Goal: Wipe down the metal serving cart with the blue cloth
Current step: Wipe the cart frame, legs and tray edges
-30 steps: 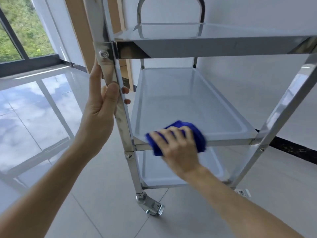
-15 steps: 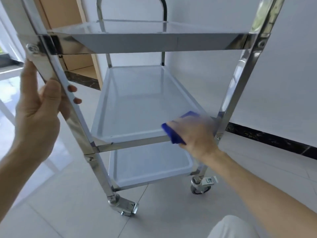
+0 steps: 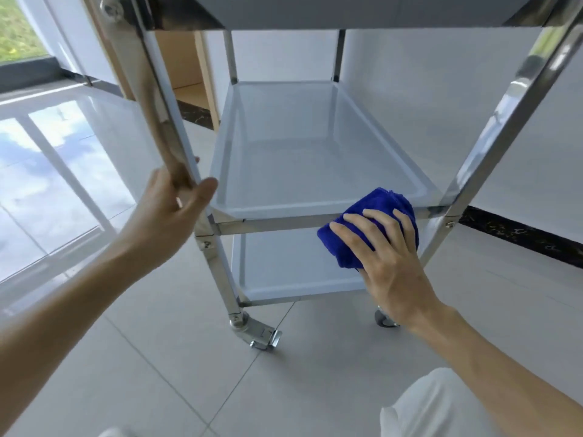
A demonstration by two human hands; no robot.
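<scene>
Three-tier steel cart (image 3: 492,146) parked on grey floor tiles (image 3: 176,357), seen from above and close up. The left hand (image 3: 172,212) is wrapped around the front-left post (image 3: 164,127), just above where the middle shelf (image 3: 309,159) joins it, thumb on the near side and fingers curled round the back. The right hand (image 3: 383,257) has the blue cloth (image 3: 372,228) bunched up underneath it, fingers spread and curved over the top, pressing it onto the front rail (image 3: 277,223) of the middle shelf, toward the right end, near the front-right post. Part of the cloth hangs over the rail's outer face and part sits on the shelf lip.

The hands are well apart, one on each side of the cart's front. The bottom shelf (image 3: 290,269) shows below the rail, and there are two casters at the front: a locking one (image 3: 258,332) under the left post, and another (image 3: 385,320) mostly hidden behind the right wrist. The top shelf's underside cuts across the top of the view. White wall behind, window (image 3: 19,29) off to the left, and a white-clad knee (image 3: 441,405) at the bottom.
</scene>
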